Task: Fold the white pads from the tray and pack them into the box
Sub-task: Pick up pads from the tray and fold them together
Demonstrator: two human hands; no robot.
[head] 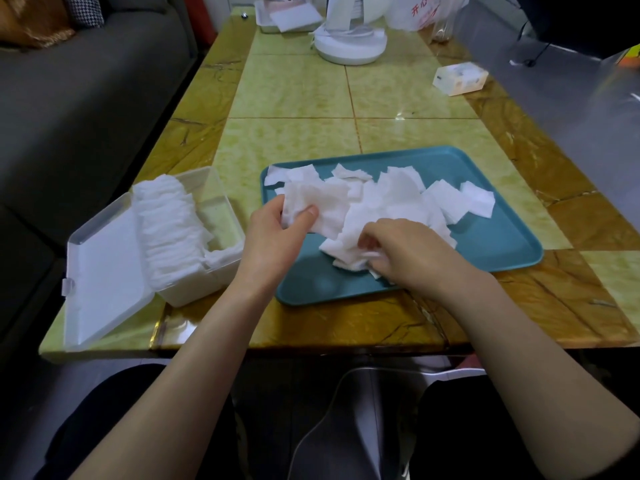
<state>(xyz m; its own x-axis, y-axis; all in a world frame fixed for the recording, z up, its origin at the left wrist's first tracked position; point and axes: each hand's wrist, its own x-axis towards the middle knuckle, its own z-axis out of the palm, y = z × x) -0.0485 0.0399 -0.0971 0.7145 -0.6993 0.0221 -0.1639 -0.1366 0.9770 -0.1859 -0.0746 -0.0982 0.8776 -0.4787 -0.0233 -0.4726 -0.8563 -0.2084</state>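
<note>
Left hand (273, 233) pinching one white square cotton pad (322, 202), right hand (408, 251) gripping another; many lying loose on teal plastic tray (485, 244), clear lidded plastic box (188, 289) mid-left looking over half packed.

Right hand (412, 252) has its fingertips buried in the pads (391, 199), so no telling if it's pinching one or a few. Left hand (273, 237) shows mostly the thumb on its pad (325, 206); the other fingers are tucked behind it. The pile covers a good chunk of the tray (485, 237), and both wrists hide bits of its rim. Up top the bag (415, 12) and white stand (349, 46) get chopped by the frame edge. The print on the little carton (459, 77) is too blurry to read.
</note>
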